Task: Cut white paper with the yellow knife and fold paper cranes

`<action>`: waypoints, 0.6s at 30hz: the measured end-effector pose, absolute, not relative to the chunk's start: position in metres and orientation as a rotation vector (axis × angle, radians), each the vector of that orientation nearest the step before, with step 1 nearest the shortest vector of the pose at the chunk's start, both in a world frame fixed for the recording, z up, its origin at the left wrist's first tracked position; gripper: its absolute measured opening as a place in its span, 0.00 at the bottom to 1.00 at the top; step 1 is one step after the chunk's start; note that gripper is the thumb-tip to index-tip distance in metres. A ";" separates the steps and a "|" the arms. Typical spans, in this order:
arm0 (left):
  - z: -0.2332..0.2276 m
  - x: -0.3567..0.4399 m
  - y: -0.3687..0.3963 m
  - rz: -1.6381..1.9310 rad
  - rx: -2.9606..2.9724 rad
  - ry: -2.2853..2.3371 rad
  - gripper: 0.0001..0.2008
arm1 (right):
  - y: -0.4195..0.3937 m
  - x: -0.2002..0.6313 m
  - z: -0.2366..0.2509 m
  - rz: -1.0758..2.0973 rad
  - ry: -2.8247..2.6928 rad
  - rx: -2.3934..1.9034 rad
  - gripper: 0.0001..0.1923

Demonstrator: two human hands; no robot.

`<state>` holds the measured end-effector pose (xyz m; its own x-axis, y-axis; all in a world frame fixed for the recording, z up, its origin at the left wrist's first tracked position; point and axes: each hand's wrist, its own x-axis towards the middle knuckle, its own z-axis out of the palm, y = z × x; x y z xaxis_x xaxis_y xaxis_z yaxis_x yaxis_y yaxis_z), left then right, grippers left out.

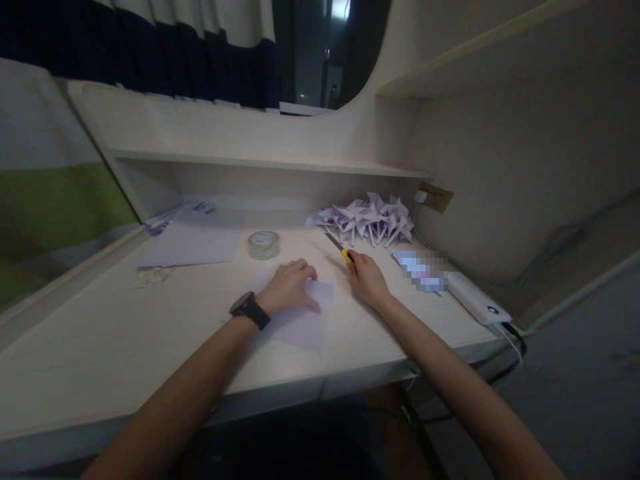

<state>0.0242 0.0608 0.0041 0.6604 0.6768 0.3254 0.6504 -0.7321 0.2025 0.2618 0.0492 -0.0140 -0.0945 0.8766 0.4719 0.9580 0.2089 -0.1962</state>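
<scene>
Pale lilac paper sheet [306, 319] lies at the centre of the frame on the white worktop [125, 333] — I see my left hand [291, 285] pressing it flat, fingers [311, 273] loosely spread over its upper edge. My right hand [369, 279], just right of the sheet, grips a yellow-handled cutter [340, 247] with fingers curled around it, blade aimed toward the upper left. Behind it sit folded paper pinwheels [370, 220] — a tape roll [263, 244] stands left of centre.
</scene>
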 end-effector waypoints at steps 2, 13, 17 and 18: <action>0.005 0.023 0.060 0.619 2.787 1.098 0.25 | 0.048 0.261 -0.012 -0.207 -2.003 -1.712 0.20; 0.008 0.016 0.067 0.755 2.482 0.984 0.03 | 0.046 0.259 -0.011 -0.215 -2.010 -1.640 0.19; 0.005 0.012 0.069 0.879 2.518 0.993 0.08 | 0.046 0.260 -0.011 -0.225 -2.024 -1.587 0.19; 0.004 0.011 0.070 0.913 2.527 0.999 0.07 | 0.046 0.260 -0.010 -0.215 -2.040 -1.573 0.18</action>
